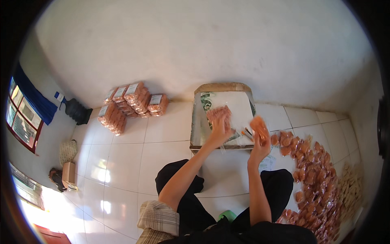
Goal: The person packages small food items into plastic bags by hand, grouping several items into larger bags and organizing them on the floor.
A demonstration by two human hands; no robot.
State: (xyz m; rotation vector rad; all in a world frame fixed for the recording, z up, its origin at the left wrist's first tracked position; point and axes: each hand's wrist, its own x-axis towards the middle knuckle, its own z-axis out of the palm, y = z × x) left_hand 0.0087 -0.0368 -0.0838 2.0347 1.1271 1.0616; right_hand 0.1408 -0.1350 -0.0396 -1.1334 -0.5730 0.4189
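Note:
On a low wooden table [197, 131] in front of me lies a clear plastic bag [220, 112] packed with small pinkish-brown items. My left hand [220, 131] is at its near side with the fingers on the plastic. Over the table's right edge, my right hand [261, 147] grips a small stack of orange-brown wrapped packets [259, 125], held tilted. Between the two hands, a thin tool with a dark handle [248, 131] and a small orange object [242, 133] rest on the tabletop. A white sheet with a green print [234, 99] covers part of the table.
Many wrapped packets [317, 170] spread over the floor at my right, with a pale heap [350, 186] beyond. Filled, labelled bags [134, 99] are stacked along the wall at the left. A water jug [76, 111] and a cardboard box [69, 173] stand farther left. Printed sheets [268, 163] lie by my right knee.

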